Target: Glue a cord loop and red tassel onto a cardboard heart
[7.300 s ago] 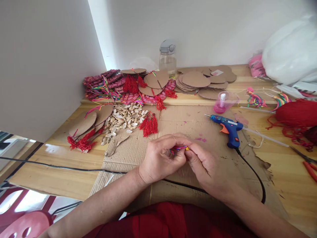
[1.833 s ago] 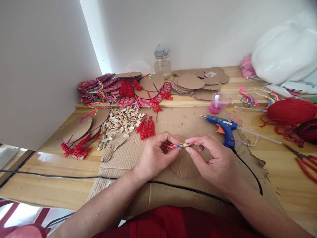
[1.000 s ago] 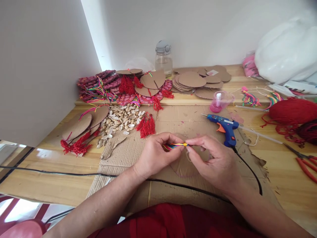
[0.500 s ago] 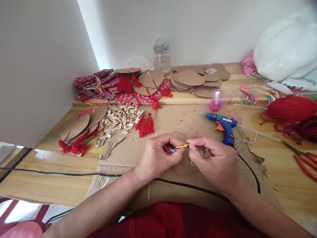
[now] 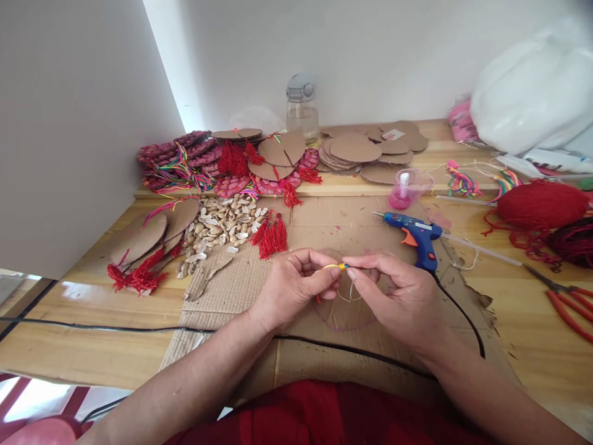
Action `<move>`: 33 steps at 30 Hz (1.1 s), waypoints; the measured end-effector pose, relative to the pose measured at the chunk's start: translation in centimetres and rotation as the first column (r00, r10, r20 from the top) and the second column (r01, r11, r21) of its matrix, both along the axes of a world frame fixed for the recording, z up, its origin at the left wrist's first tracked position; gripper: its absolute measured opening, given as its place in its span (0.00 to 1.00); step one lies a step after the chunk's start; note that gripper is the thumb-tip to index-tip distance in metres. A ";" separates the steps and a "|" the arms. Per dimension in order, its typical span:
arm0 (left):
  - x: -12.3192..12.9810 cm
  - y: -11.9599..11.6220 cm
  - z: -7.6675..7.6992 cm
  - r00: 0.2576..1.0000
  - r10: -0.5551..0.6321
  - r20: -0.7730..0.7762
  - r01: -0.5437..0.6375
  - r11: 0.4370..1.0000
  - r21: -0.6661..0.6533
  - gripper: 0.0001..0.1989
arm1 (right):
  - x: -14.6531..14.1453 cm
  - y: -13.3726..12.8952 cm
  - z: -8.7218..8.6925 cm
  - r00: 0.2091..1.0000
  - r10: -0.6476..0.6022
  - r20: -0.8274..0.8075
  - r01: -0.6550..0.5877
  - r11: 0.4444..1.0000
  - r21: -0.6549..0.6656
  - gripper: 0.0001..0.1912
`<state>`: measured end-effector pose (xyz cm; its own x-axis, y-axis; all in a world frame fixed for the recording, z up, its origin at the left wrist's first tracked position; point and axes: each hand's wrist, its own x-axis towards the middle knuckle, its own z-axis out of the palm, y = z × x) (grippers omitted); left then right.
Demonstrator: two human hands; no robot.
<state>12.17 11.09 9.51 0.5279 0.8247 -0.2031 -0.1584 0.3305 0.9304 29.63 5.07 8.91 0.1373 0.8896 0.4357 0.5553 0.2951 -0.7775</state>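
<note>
Both hands meet over the cardboard sheet (image 5: 245,296), pinching one bundle of colored cords (image 5: 342,266) between them. My left hand (image 5: 296,287) is closed round the bundle, and its fingers hide most of the strands. Thumb and forefinger of my right hand (image 5: 398,290) grip the yellow-wrapped end. A thin white string loops down below the fingertips. To the right of my right hand lies a blue glue gun (image 5: 419,232) with an orange trigger. Red tassels (image 5: 270,235) lie beyond my left hand, beside a pile of peanut shells (image 5: 227,222).
Cardboard discs (image 5: 356,148) are stacked at the back near a water bottle (image 5: 302,108). A plastic cup (image 5: 403,191) holds something pink. Red yarn (image 5: 542,204) and pliers (image 5: 565,296) lie on the right. A black cable (image 5: 343,349) crosses in front.
The left fingers have closed further over the bundle, hiding the multicolored strands seen before. The yellow end has shifted slightly left and up. Both hands keep their pinch.
</note>
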 end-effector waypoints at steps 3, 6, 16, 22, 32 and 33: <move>-0.1 0.1 -0.1 1.000 -0.021 -0.001 0.021 1.000 -0.009 0.14 | 0.0 0.0 -0.1 1.000 -0.025 0.006 0.025 1.000 -0.016 0.08; -0.1 0.2 -0.1 0.999 -0.047 -0.002 0.047 0.998 -0.035 0.15 | 0.0 0.0 -0.2 0.998 -0.047 -0.036 0.045 0.997 -0.063 0.07; -0.1 0.3 -0.1 0.997 -0.058 0.043 0.059 0.998 -0.018 0.13 | 0.3 -0.2 -0.3 0.993 -0.031 -0.115 0.015 0.990 -0.139 0.08; 0.0 0.3 -0.4 0.996 -0.043 0.077 0.045 0.999 -0.027 0.12 | 0.2 -0.1 -0.4 0.988 -0.018 -0.155 -0.005 0.989 -0.146 0.06; 0.2 0.0 0.0 0.999 0.037 -0.013 -0.036 0.999 0.031 0.14 | -0.1 -0.3 0.0 0.987 0.022 -0.158 -0.052 0.980 -0.190 0.06; 0.2 0.0 0.1 1.000 0.030 -0.009 -0.030 0.999 0.023 0.14 | -0.1 -0.3 0.0 0.988 0.029 -0.153 -0.059 0.979 -0.195 0.07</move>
